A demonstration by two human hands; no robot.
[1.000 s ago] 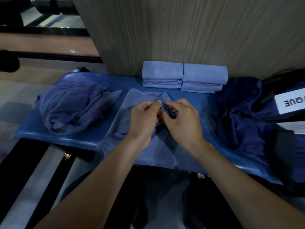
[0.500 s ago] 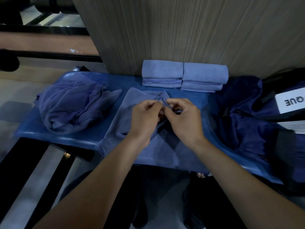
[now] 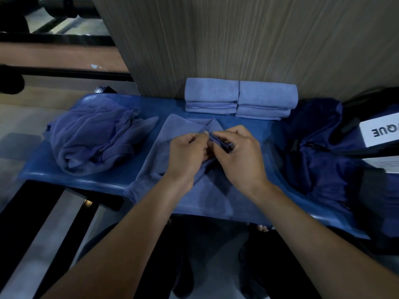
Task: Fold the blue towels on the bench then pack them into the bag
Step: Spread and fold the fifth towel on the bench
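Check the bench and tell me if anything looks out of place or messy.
Only the crumpled heap of towels at the bench's left end looks untidy, unlike the folded stacks by the wall. The towel both hands pinch hangs over the front edge.

- Left hand (image 3: pixel 185 157) and right hand (image 3: pixel 239 156): bare, no rings, no watch, no gloves.
- Both forearms bare, no sleeves showing.
- Dark trousers (image 3: pixel 216 255) at 6 o'clock.
- Bare toes (image 3: pixel 262 228) near 5 o'clock.
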